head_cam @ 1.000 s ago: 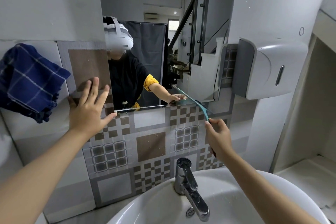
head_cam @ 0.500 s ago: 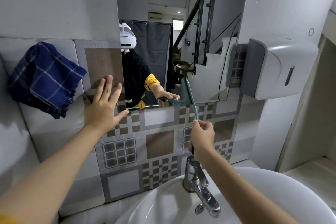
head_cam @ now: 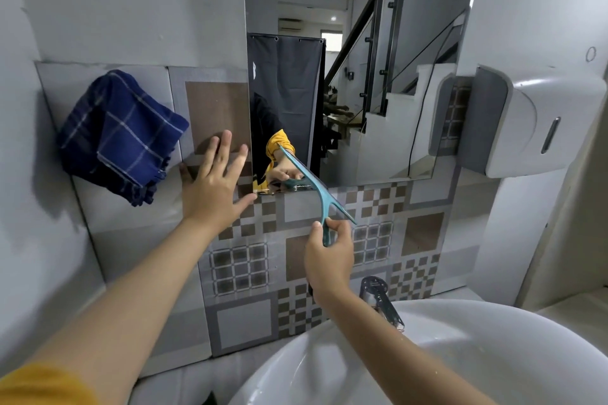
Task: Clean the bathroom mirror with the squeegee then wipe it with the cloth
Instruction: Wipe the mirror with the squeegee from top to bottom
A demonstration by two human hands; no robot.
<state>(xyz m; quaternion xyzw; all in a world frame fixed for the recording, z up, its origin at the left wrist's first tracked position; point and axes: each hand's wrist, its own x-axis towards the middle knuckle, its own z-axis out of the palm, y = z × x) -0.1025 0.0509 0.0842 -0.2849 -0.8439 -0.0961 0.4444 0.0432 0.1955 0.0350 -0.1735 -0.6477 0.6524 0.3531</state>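
One squeegee [head_cam: 309, 184], gripped by right hand [head_cam: 329, 256], blade diagonal upper-left across mirror [head_cam: 378, 92]; left hand [head_cam: 214, 184] spread flat on wall.

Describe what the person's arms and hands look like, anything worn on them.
Both hands, left hand and right hand, are bare: no gloves, rings or watch visible. The forearms are uncovered. A mustard-yellow sleeve shows at the left arm's upper end; the mirror reflection shows a matching yellow cuff.
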